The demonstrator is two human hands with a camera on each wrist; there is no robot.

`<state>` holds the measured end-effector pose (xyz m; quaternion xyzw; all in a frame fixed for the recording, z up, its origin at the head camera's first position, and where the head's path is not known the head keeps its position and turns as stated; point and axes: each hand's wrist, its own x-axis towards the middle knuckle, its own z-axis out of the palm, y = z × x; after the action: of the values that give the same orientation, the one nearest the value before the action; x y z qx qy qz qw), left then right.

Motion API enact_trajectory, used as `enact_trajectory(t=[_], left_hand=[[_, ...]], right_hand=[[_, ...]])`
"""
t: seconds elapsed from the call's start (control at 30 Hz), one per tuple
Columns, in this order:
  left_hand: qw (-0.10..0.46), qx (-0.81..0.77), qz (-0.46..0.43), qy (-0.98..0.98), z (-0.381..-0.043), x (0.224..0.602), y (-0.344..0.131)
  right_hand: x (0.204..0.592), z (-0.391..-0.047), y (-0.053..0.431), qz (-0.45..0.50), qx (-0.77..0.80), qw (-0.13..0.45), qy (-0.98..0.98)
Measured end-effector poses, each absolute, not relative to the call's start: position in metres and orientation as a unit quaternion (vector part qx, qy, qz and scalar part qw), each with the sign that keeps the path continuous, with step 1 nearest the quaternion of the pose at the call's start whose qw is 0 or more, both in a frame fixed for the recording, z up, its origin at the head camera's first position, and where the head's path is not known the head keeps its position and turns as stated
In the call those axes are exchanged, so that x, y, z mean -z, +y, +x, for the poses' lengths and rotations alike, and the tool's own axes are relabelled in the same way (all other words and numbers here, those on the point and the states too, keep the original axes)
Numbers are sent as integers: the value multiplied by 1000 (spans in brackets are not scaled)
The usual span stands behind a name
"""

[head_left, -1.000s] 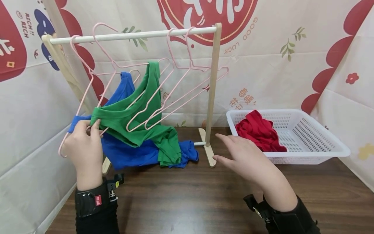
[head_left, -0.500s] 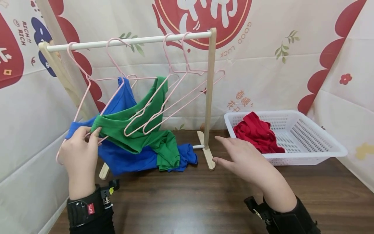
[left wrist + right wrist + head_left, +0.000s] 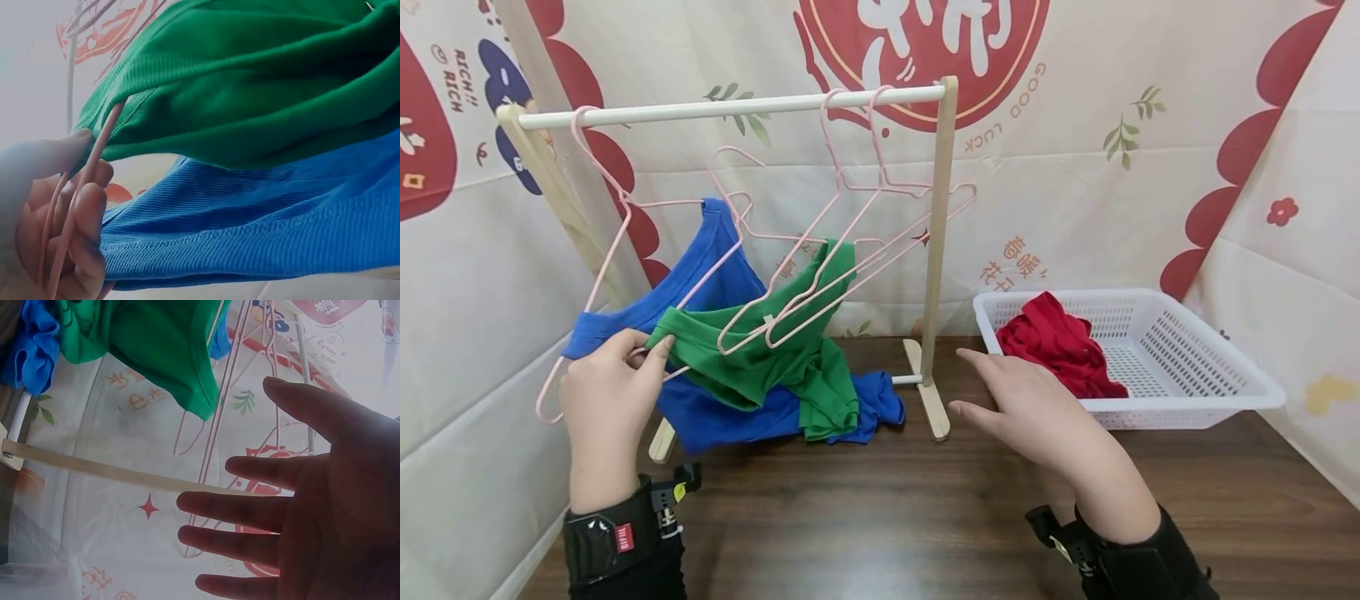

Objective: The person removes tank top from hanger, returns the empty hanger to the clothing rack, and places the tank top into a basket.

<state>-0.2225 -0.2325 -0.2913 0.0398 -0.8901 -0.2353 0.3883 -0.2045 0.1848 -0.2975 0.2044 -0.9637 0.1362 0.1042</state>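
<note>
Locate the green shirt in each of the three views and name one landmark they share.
Head: green shirt left of centre, draped over the blue shirt.
Left wrist: fills the upper half.
Right wrist: top, left of centre.
Shared landmark: the blue shirt, against the green one in every view.

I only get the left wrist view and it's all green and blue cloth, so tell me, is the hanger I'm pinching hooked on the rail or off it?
Observer: Off it. The green shirt's hanger has its hook below the rail, while the left hand pinches its end together with the green shirt.
Operator: What is the other hand doing?
Observer: The right hand is open above the table, holding nothing.
Operator: Anywhere to put clothes?
Observer: A white basket sits on the right, with a red garment inside.
</note>
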Motion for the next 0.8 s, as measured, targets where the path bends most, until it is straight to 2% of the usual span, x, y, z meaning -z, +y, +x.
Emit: enact_trajectory(t=[0.4,0.8], left_hand=[[288,246,38,-925,-227,297,-254],[228,277,-18,-933,-234,304,-269]], right_hand=[[296,-208,191,195,-144,101,-965],[300,-217,195,189,-147,103,-965]])
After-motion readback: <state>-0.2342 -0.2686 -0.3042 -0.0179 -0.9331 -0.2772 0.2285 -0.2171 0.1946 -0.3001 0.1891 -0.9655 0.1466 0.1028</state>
